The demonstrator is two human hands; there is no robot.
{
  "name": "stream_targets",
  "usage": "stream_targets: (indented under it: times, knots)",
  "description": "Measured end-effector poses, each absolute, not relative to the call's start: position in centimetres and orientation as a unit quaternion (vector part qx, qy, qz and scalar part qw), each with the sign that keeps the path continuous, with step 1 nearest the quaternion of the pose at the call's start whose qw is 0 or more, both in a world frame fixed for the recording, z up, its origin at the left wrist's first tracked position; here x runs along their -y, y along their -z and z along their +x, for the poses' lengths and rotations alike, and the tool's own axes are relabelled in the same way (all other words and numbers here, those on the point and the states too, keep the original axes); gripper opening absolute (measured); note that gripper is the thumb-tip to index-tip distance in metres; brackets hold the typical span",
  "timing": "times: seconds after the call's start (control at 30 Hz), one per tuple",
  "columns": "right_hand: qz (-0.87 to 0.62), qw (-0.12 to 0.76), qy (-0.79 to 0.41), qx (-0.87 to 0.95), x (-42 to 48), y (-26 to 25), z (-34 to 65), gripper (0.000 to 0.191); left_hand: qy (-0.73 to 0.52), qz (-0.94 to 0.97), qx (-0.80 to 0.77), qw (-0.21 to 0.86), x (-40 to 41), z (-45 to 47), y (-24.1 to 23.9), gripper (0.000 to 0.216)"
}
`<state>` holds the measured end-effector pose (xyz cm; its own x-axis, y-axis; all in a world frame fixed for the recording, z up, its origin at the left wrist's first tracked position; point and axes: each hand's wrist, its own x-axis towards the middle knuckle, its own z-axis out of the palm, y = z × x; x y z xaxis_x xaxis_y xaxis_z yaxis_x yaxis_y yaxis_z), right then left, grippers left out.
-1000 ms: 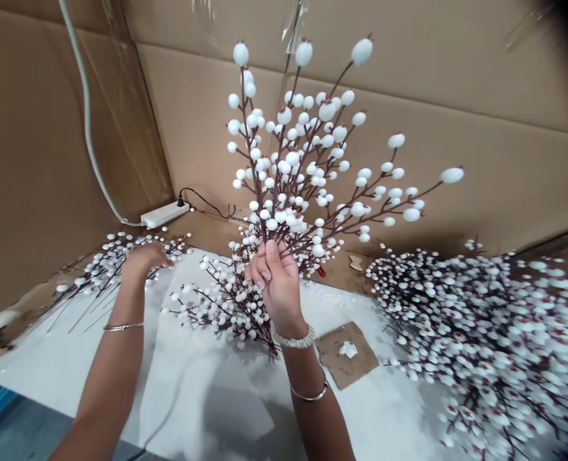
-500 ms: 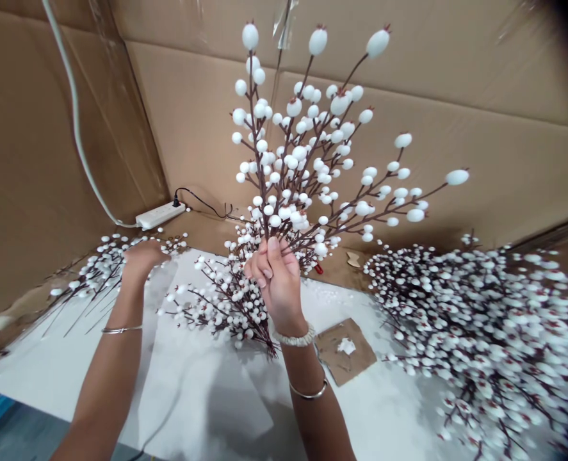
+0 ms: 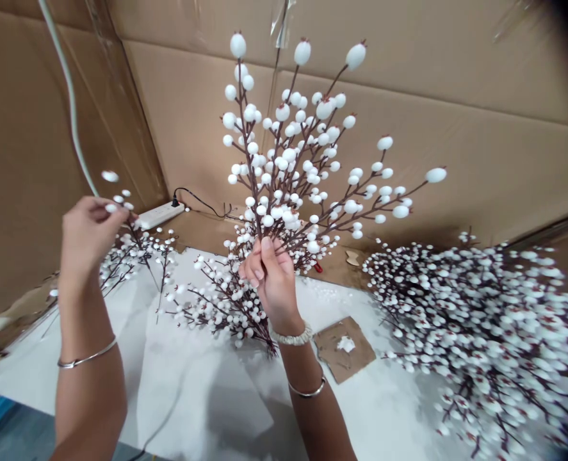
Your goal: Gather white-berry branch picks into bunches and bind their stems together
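Note:
My right hand [image 3: 273,278] is closed around the stems of an upright bunch of white-berry branches [image 3: 303,153], which fans out above it against the cardboard wall. My left hand [image 3: 89,232] is raised at the left and pinches a single berry sprig [image 3: 134,240] lifted off the left pile [image 3: 115,269]. Between my arms a small bundle of berry branches [image 3: 221,304] lies on the white sheet [image 3: 216,397].
A large heap of berry branches [image 3: 476,326] fills the right side. A cardboard scrap [image 3: 344,349] lies by my right wrist. A white power strip [image 3: 157,214] with cables sits at the back. Cardboard walls [image 3: 480,160] close in the back and left.
My left hand has risen from the left pile, carrying one sprig upward. The bunch in my right hand has shifted slightly left.

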<state>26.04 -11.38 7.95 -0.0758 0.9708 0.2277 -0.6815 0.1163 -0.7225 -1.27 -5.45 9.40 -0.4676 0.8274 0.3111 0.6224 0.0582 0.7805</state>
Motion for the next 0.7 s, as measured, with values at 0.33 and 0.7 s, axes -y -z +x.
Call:
stream_targets:
  times: [0.33,0.7]
  knots:
    - [-0.278,0.576,-0.614,0.462,12.1,-7.0,24.3,0.036,-0.811,0.293,-0.363,0.353,10.1,6.2,-14.5,0.008]
    - [-0.264,0.519,-0.646,0.494,12.7,-6.1,22.9,0.037,-0.855,0.267,-0.319,0.311,9.5,7.7,-13.3,0.037]
